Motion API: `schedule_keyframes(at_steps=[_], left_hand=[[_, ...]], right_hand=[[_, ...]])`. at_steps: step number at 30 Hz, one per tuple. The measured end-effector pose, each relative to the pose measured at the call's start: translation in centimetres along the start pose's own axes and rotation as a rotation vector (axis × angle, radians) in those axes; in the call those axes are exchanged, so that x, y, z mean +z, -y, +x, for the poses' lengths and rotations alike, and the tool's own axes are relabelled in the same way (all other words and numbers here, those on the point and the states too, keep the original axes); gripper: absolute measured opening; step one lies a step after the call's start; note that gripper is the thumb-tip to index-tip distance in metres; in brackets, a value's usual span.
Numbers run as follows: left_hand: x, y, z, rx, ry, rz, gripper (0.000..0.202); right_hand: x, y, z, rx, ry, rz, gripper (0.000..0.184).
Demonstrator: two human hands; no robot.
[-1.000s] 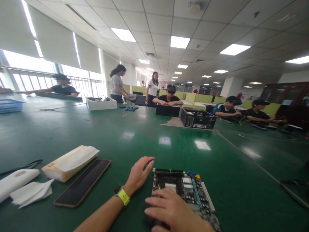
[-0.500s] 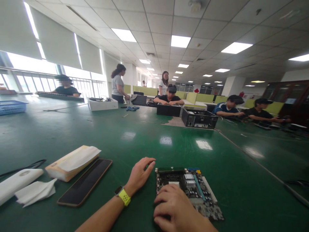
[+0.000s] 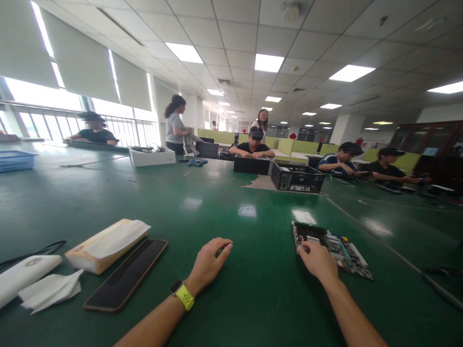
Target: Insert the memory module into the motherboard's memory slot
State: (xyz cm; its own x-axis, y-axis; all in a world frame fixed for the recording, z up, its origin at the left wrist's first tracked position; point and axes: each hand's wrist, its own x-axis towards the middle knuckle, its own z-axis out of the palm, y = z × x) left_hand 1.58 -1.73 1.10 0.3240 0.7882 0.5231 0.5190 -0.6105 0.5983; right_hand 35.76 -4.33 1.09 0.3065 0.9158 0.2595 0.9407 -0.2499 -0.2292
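A computer motherboard [image 3: 347, 254] with white and blue slots lies at the right, tilted slightly off the green table [image 3: 231, 212] or flat on it; I cannot tell which. My right hand [image 3: 318, 260] grips its near left edge, thumb and fingers closed there and covering part of the board. My left hand [image 3: 211, 260], a yellow-strapped watch on its wrist, rests on the table well to the left of the board. Its fingers are loosely curved with the thumb apart, and nothing is in them.
Left of me lie a smartphone [image 3: 126, 274], a tissue pack [image 3: 104, 246], a crumpled tissue [image 3: 52, 289] and a white device [image 3: 29, 277]. Farther off stand an open computer case [image 3: 298, 177], a white box [image 3: 152, 156] and a blue basket [image 3: 16, 161]. Several people are around the table.
My right hand has carried the motherboard to the right and farther from me, away from my left hand. My left hand has stayed in place.
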Motion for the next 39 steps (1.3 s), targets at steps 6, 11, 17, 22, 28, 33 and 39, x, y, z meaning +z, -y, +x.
schedule_keyframes(at_steps=[6, 11, 17, 22, 28, 33, 39], left_hand=[[0.1, 0.0, 0.1, -0.001, 0.014, 0.007, 0.027], [0.2, 0.0, 0.0, 0.012, 0.027, 0.016, 0.027], [0.4, 0.1, 0.0, 0.022, 0.035, 0.023, 0.027], [0.5, 0.2, 0.0, 0.036, 0.039, 0.032, 0.026], [0.5, 0.2, 0.0, 0.044, 0.044, 0.038, 0.024], [0.7, 0.0, 0.0, 0.059, 0.059, 0.017, 0.022], [0.9, -0.2, 0.1, 0.096, 0.08, 0.001, 0.024]], right_hand=[[-0.5, 0.0, 0.1, 0.146, 0.072, -0.104, 0.033], [-0.1, 0.2, -0.1, 0.083, 0.041, -0.122, 0.038], [-0.4, 1.4, -0.8, 0.006, 0.034, -0.105, 0.04], [-1.1, 5.0, -2.9, -0.1, 0.056, -0.023, 0.047], [-1.3, 9.8, -7.4, -0.426, 0.142, 0.151, 0.051], [-1.6, 12.2, -10.6, -0.59, 0.265, 0.325, 0.034], [-1.7, 12.4, -11.8, -0.684, 0.363, 0.527, 0.029]])
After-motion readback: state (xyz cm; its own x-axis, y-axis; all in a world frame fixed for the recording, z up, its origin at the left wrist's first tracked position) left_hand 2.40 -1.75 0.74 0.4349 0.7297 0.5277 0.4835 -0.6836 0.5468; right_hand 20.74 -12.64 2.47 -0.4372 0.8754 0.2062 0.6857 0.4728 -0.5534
